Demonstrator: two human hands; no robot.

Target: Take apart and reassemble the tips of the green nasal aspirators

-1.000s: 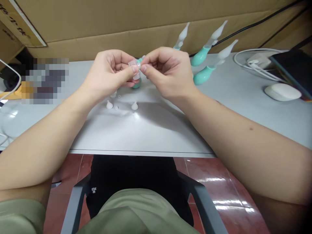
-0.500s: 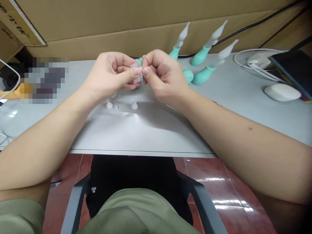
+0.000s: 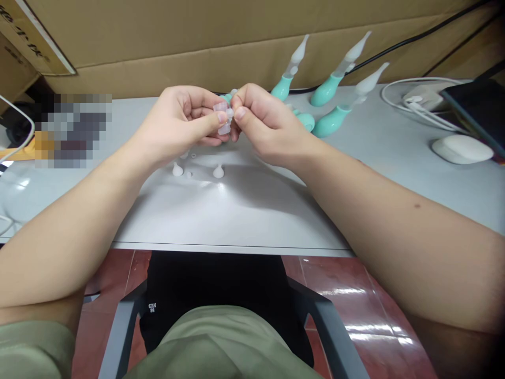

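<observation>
Between thumb and fingers, my left hand (image 3: 189,117) grips a clear plastic connector piece (image 3: 223,128). My right hand (image 3: 262,118) is pinched closed at the connector's right end, by a small whitish part (image 3: 230,113); whether it holds that part or another is hidden by the fingers. On the table below my hands sit small white cone-shaped tips (image 3: 218,171) and tiny white rings. Part of a mint-green bulb (image 3: 305,121) shows behind my right hand.
Mint-green bulb aspirators with white nozzles (image 3: 330,122) stand at the back right against a cardboard wall (image 3: 197,42). Farther right are a white mouse (image 3: 462,149), a coiled white cable and a dark device (image 3: 477,110). A pixelated patch covers items at left.
My right fingers have drawn slightly right from the connector, and more of the small whitish part at its end shows. My left hand keeps its grip.
</observation>
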